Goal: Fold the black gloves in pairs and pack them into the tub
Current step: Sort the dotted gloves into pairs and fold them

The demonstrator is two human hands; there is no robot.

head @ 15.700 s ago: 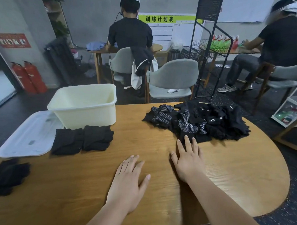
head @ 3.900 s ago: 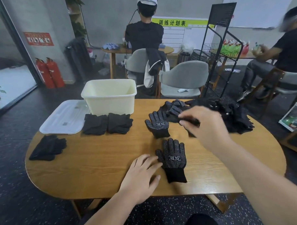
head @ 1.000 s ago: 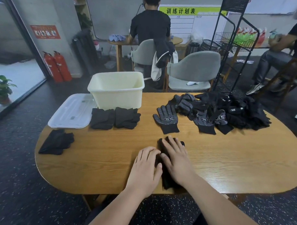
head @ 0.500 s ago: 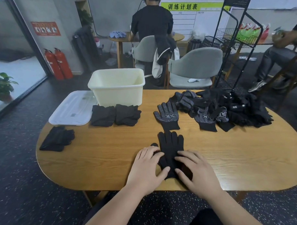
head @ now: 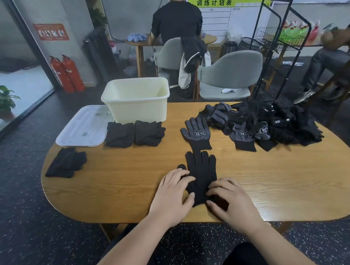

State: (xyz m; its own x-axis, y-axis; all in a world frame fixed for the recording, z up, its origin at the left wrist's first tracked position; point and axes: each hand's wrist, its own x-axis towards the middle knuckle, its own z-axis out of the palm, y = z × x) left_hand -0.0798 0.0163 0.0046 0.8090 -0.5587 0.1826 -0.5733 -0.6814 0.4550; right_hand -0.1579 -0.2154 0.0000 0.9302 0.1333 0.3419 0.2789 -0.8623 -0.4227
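The right hand (head: pixel 233 203) pinches the cuff of the flat glove (head: pixel 201 171), thumb and fingers closed on it. The left hand (head: pixel 172 197) lies on the glove's left side with bent fingers; I cannot tell if it holds or just presses. The glove lies by the near edge of the table (head: pixel 118 190), its fingers pointing away and its cuff between the two hands. It looks soft, light and floppy, so the cuff is the best place to hold it for folding. Just past it lies a dotted glove (head: pixel 197 133). The glove heap (head: pixel 279 126) sits by the far right edge. The tub (head: pixel 135 111) stands at the far left edge, with folded pairs (head: pixel 135 134) just in front.
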